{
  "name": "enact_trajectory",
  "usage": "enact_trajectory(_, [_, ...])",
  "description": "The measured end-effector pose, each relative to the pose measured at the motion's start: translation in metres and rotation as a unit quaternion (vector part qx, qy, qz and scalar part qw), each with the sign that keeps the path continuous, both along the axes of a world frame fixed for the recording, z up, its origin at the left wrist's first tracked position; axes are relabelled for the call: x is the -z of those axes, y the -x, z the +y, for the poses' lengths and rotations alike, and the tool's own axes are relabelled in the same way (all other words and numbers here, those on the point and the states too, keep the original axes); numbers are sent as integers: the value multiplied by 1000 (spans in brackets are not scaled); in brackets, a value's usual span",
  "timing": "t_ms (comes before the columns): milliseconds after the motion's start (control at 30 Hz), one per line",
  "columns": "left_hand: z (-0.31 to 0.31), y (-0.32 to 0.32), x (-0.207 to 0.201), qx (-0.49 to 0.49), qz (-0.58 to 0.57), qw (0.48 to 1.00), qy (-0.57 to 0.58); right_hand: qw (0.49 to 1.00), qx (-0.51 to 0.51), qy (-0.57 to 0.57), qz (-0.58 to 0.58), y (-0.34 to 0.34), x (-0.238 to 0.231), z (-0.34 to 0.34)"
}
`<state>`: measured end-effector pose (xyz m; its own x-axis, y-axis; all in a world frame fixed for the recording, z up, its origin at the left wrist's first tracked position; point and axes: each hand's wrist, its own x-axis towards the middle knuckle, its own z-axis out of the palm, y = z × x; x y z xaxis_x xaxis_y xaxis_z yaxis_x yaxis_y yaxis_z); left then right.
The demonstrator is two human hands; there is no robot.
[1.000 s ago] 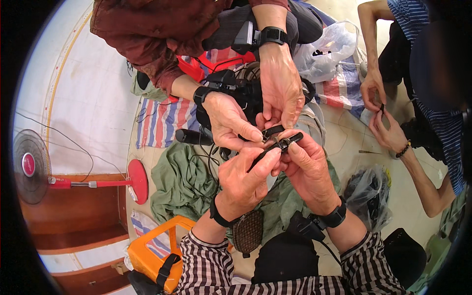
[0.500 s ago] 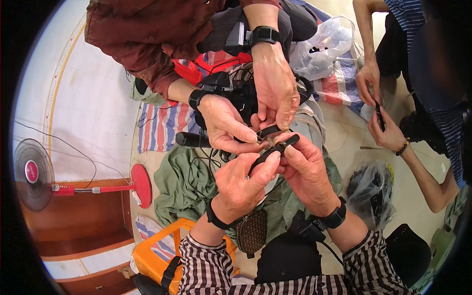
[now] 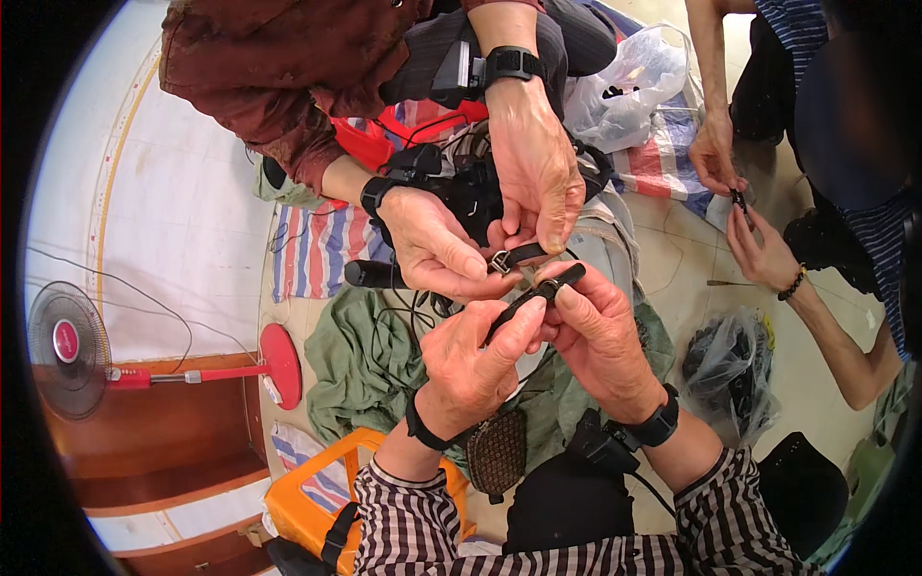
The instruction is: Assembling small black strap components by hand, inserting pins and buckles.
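Observation:
Both my hands are closed on one short black strap (image 3: 569, 276) with a small buckle at its middle. My left hand (image 3: 469, 363) pinches the lower left part between thumb and fingers. With the thumb on top, my right hand (image 3: 600, 341) grips it near the buckle, and the strap's tip sticks out past that thumb. Just beyond, a person facing me holds another black strap (image 3: 526, 253) with a metal buckle (image 3: 499, 260) between the left hand (image 3: 437, 240) and right hand (image 3: 540, 173). Their fingers are very near mine; whether they touch I cannot tell.
Green cloth (image 3: 365, 360) and cords lie below our hands. A red fan (image 3: 279, 365) lies at the left, by an orange stool (image 3: 288, 499). At the right, another person's hands (image 3: 759, 245) hold a small dark piece, above a plastic bag (image 3: 735, 370) of black things.
My hands stay nearly still on the strap. The facing person's strap has turned so its metal buckle shows. At the right, the other person's hands have shifted around their dark piece.

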<state>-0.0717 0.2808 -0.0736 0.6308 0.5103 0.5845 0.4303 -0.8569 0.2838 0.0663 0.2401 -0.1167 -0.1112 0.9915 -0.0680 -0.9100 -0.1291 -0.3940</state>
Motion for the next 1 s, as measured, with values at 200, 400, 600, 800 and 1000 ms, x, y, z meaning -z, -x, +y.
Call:
enact_trajectory(200, [-2, -1, -1, 3, -14, 1000, 28, 1000, 9, -8, 13, 0, 0, 0])
enact_trajectory(400, [-2, 0, -2, 9, -1, 999, 33, 1000, 11, -8, 16, -1, 1, -1])
enact_trajectory(600, [-1, -1, -2, 2, -3, 1000, 27, 1000, 8, -5, 17, 0, 3, -1])
enact_trajectory(800, [-1, -2, 0, 10, -20, 999, 40, 1000, 11, -2, 14, 0, 2, -1])
enact_trajectory(1000, [-1, -2, 0, 2, -29, 999, 37, 1000, 10, 0, 13, 1, -1, -1])
